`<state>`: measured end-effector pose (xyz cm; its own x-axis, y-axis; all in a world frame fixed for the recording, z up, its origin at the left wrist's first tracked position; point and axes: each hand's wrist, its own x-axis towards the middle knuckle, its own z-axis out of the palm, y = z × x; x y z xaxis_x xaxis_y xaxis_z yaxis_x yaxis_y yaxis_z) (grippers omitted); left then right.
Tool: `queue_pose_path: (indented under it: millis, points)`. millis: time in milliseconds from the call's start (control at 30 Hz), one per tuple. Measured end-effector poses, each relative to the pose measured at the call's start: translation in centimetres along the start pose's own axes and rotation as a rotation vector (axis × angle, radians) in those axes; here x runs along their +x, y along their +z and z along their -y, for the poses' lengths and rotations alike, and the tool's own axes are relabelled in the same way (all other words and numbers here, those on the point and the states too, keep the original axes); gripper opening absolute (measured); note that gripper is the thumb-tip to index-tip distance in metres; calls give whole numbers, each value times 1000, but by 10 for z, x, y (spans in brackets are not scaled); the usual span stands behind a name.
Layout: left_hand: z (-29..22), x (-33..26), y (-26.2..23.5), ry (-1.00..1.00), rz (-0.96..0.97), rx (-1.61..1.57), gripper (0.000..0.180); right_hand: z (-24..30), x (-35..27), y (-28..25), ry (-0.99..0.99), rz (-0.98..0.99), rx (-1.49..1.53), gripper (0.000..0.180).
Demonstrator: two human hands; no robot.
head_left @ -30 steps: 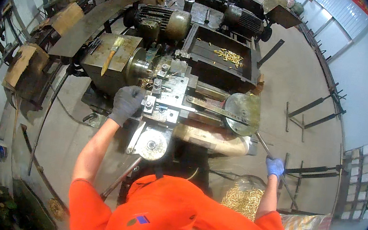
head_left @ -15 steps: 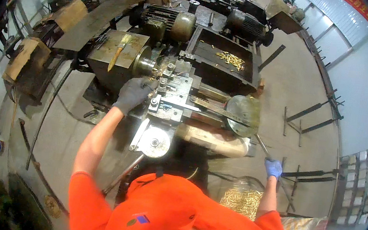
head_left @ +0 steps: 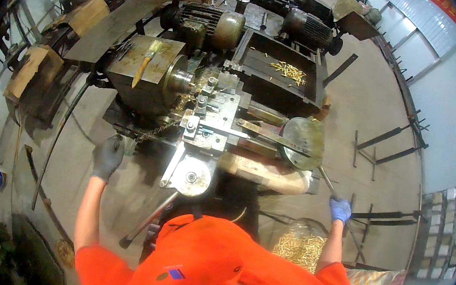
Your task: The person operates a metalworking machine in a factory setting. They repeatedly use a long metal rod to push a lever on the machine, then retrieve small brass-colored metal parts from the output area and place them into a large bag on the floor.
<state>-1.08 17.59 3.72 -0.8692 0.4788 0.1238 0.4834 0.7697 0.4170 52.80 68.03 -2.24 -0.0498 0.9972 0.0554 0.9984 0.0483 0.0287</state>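
Observation:
My left hand, in a dark grey glove, is beside the lower left side of the lathe. Its fingers look curled, over the spot where a small dark handle shows in the earlier frame; the glove hides what is in them. My right hand, in a blue glove, is wrapped round a long metal lever running down from a round metal disc. Between my arms lies the tool slide with bolted clamps, facing the chuck. Stringy metal shavings hang along the slide's left side.
A brush rests on the headstock. Behind the slide, a dark metal tray holds small brass-coloured parts. More such parts fill a container near my right elbow. A handwheel and a slanting handle stick out towards me.
My left hand has moved away from the tool slide, down and left to the machine's lower left side. The right hand keeps its grip on the lever, almost unmoved.

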Motion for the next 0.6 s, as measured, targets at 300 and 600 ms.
queue_pose_path:
  millis: [300,600]
  points:
    - [138,-154,57,-258,733,535,26,3,1,2,-59,-58,-22,47]
    - [-1,-60,23,-44,334,-102,31,-105,6,6,227,200,-123,53]
